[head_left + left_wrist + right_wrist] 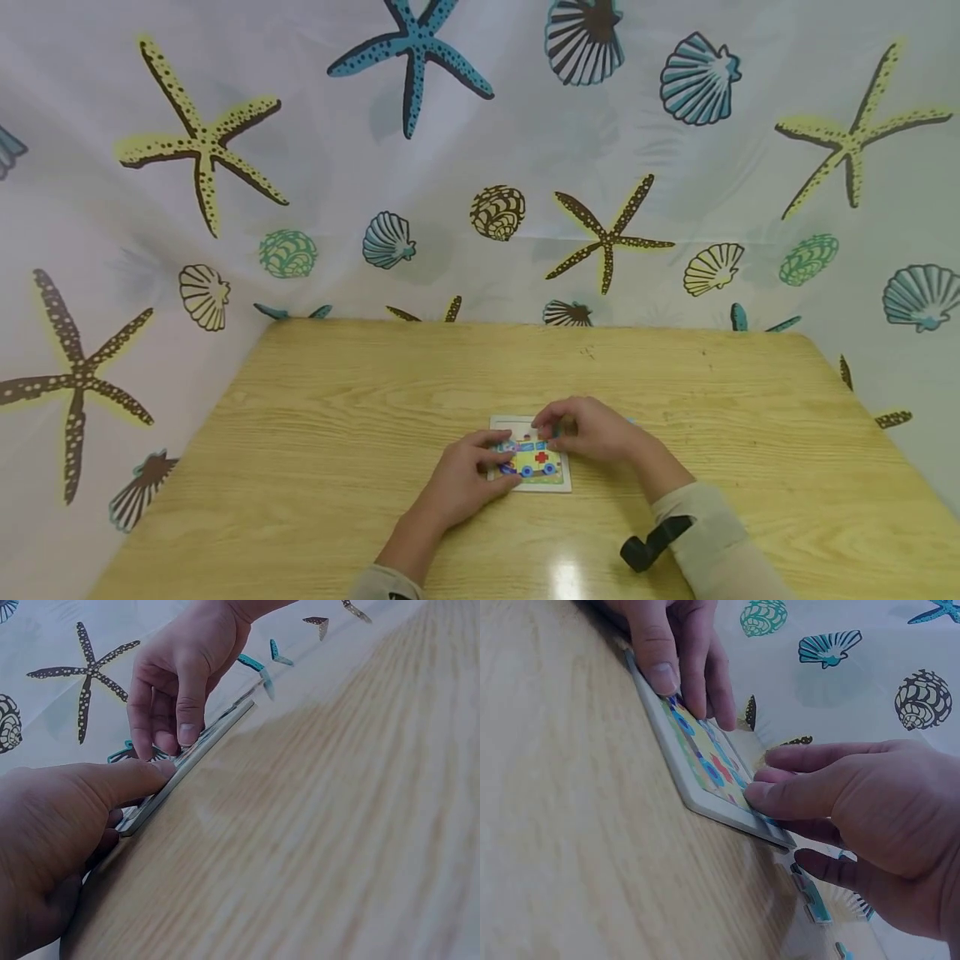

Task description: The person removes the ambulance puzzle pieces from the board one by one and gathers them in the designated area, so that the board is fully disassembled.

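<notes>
A small jigsaw puzzle (536,468) in a pale tray shows a yellow ambulance with a red cross and blue wheels. My left hand (459,479) rests over its left side, fingers spread on the picture and the thumb near the front edge. From the right, my right hand (588,429) reaches over the upper right part of the puzzle with bent fingers. In the right wrist view its thumb (769,796) touches the picture close to the tray's rim (697,799). Whether a piece is between its fingertips, I cannot tell.
Blue loose puzzle pieces (815,901) lie beside the tray, partly behind my right hand. The wood-grain table (337,400) stretches out around the puzzle. A white cloth (450,275) printed with shells and starfish hangs at the back and sides.
</notes>
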`<state>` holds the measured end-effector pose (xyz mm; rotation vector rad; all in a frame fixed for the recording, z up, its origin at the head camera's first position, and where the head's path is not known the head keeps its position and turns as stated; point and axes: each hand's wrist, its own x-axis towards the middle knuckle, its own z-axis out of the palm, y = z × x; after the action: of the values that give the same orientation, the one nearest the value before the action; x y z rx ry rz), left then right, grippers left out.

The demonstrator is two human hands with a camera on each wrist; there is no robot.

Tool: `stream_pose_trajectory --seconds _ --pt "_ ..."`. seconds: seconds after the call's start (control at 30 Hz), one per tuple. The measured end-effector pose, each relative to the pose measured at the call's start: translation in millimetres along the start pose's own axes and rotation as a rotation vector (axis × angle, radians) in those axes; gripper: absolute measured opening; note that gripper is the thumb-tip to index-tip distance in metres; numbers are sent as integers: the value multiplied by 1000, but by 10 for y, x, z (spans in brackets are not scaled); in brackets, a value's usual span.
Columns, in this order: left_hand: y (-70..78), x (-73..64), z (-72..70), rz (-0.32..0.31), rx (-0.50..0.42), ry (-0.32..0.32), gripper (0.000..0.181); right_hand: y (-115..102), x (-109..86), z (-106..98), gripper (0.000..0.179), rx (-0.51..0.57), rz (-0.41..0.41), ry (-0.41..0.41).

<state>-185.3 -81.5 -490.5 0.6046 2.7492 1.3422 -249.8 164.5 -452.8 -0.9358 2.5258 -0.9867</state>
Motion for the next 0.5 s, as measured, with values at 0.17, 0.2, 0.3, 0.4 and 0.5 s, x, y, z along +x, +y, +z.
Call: stream_pose_trajectory --seconds 0.17,0.2,0.3,0.4,0.5 --pt "11 2 -2 -6 1 9 41 -28 -34 8 25 -93 -17 37" --pt "11 5 0 -6 1 8 42 -35 -40 4 25 -129 -22 36" --pt "14 12 9 -3 5 9 42 -49 -56 -11 26 -215 -29 22" --pt "15 19 19 1 15 10 42 -57 -66 -19 27 -253 -17 7" --pt "18 17 30 -11 12 6 41 -58 -74 -17 24 -266 -8 -9"
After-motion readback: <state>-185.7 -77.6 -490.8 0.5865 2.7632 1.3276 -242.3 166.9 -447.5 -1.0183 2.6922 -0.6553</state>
